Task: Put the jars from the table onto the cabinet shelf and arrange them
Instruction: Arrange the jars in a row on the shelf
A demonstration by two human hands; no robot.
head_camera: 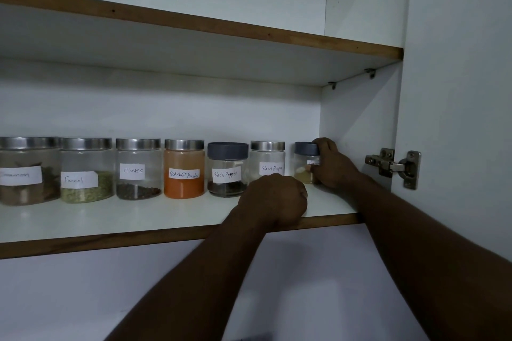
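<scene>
As the right hand (331, 163) grips the dark-lidded jar (303, 156) at the shelf's (138, 216) right end, likely to align it with the row, the left hand (274, 199) lies curled near the front edge. Whether it holds anything is unclear.

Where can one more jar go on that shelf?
The bare front strip of the shelf, before the row from the Cinnamon jar to the Red chilli Powder jar. The right end is crowded: the right hand grips the end jar by the side wall, the left hand close by.
</scene>
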